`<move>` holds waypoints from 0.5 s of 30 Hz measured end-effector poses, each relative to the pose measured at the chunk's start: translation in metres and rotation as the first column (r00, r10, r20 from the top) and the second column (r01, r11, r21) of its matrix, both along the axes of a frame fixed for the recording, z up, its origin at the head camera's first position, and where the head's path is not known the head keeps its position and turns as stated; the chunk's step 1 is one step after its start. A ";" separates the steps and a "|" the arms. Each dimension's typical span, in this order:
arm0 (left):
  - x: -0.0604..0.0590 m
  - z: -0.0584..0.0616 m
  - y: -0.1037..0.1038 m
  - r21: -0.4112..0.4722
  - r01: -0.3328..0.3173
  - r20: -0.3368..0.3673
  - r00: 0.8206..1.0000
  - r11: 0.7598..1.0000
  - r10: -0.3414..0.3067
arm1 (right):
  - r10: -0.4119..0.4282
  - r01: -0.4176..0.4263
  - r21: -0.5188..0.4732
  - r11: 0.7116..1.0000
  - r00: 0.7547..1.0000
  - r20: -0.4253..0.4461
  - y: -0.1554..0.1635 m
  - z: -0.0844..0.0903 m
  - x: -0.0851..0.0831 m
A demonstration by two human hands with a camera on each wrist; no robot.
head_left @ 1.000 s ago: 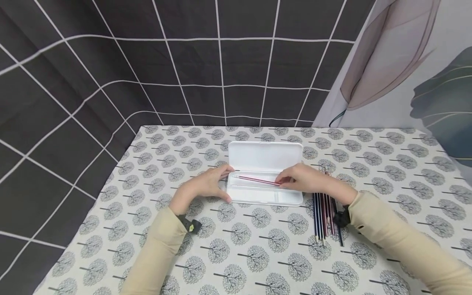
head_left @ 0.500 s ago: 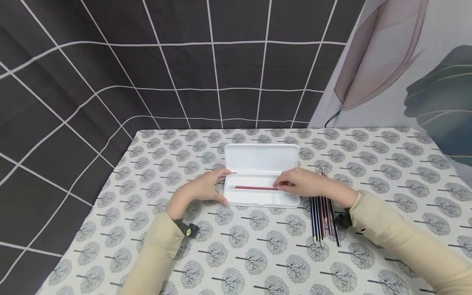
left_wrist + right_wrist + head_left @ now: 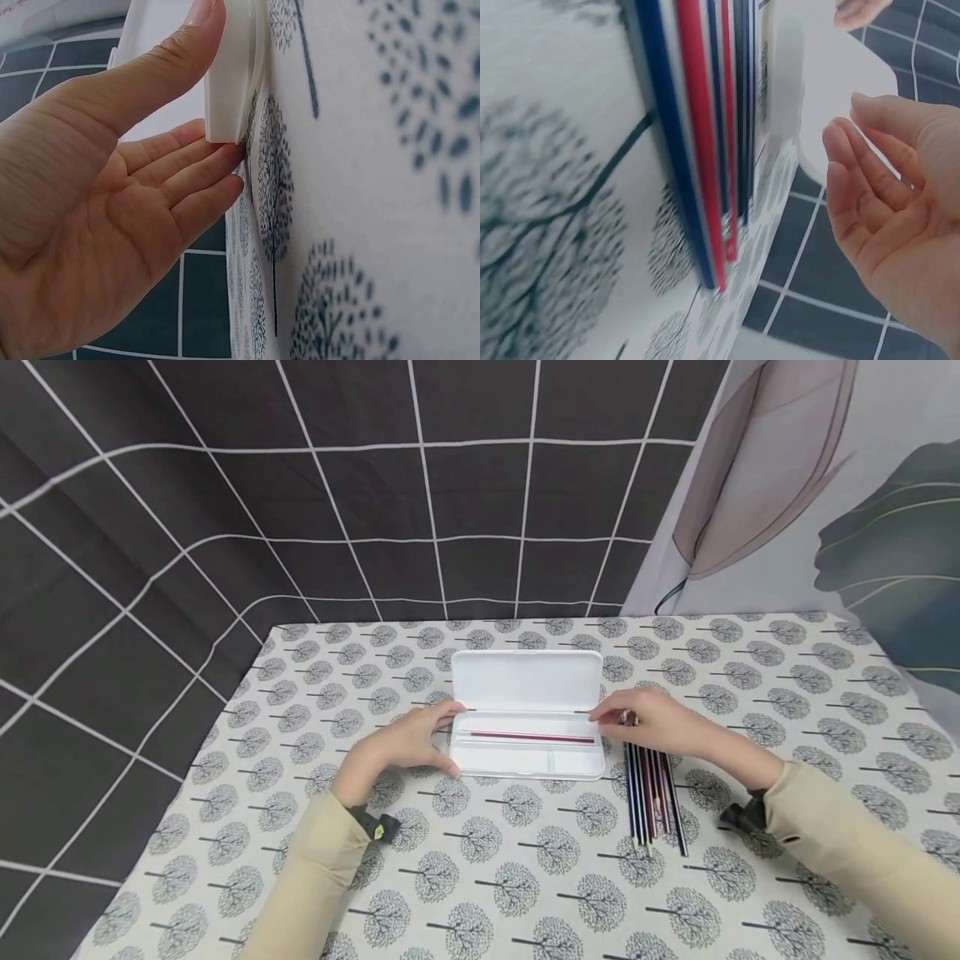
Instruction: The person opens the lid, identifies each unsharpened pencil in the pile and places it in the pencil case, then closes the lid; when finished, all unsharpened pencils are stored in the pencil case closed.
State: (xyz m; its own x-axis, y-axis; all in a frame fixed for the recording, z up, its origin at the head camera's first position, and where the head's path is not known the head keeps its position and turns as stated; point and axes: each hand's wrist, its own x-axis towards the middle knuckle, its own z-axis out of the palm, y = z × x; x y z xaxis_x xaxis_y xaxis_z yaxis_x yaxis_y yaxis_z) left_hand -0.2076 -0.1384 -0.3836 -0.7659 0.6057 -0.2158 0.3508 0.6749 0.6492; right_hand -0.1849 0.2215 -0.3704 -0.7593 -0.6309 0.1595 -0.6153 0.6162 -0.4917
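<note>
A white pencil case (image 3: 525,762) lies open on the table, its lid (image 3: 525,681) folded back. One red pencil (image 3: 532,737) lies lengthwise in the tray. My left hand (image 3: 408,743) rests against the case's left end, thumb along its front wall and fingers fairly straight; the left wrist view shows the thumb of the left hand (image 3: 112,187) pressed on the case (image 3: 232,75). My right hand (image 3: 652,720) hovers at the case's right end, fingers relaxed and holding nothing. In the right wrist view the right hand (image 3: 885,195) is apart from the case (image 3: 840,97).
A row of several red and blue pencils (image 3: 652,793) lies just right of the case, seen close up as the pencils (image 3: 697,150). A tree-print cloth (image 3: 525,877) covers the table. A dark grid curtain (image 3: 375,485) and a leaf-print curtain (image 3: 825,485) hang behind.
My right hand has let go of the red pencil, which now lies flat in the tray, and has drawn back to the right. The left hand stays at the case's left end.
</note>
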 end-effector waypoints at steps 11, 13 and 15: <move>0.000 -0.002 0.000 0.009 -0.003 0.014 1.000 1.000 0.003 | -0.148 0.146 0.028 0.989 0.984 0.100 0.025 -0.009 0.012; -0.001 -0.002 0.000 0.006 -0.006 0.013 1.000 1.000 0.006 | -0.180 0.176 0.042 0.983 0.978 0.101 0.028 -0.010 0.014; -0.001 -0.002 0.000 0.001 -0.010 0.014 1.000 1.000 0.010 | -0.205 0.201 0.052 0.978 0.973 0.106 0.030 -0.011 0.016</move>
